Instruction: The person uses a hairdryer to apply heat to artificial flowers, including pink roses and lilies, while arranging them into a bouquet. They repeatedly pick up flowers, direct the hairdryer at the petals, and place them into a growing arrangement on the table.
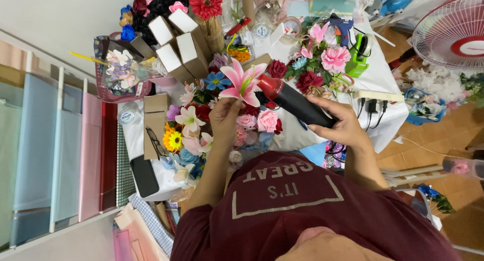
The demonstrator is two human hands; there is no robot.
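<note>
Far left: rolls of coloured paper (60,150) standing upright. Left hand (225,117), fingers closed on pink lily (243,79), held above flower-strewn counter (383,79). Right hand (339,124) wrapped round black heat gun (297,102), red nozzle touching lily. Far right: white fan (451,31).

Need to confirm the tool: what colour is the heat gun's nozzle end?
Red, on a black body; the heat gun shows in the head view.

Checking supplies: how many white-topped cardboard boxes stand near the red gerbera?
4, clustered left of the gerbera: two behind, two in front. Flowers may hide more.
</note>
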